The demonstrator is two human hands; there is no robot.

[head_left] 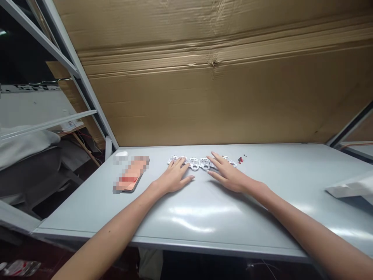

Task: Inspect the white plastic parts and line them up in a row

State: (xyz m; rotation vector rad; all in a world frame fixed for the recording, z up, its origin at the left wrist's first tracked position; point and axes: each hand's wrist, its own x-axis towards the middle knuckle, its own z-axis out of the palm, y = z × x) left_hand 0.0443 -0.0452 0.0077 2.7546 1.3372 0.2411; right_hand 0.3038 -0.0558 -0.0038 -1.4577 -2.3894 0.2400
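In the head view, the left hand [175, 177] lies palm down at the lower middle of the frame, its fingers [181, 165] open and flat, with the tips over the left end of a row of white perforated plastic parts [194, 163]. The right hand [229, 175] sits just to its right, fingers [215, 158] spread and reaching over the row's right end; neither hand grips anything. The row runs across the far middle of a pale grey table [288, 186]. Small red pieces [240, 160] and a tiny black piece [244, 155] lie right of the row. Left of the hands lies a pixelated, orange-toned flat object [131, 174], with a white rounded object [121, 154] beyond it. A large cardboard sheet [204, 97] fills the upper frame.
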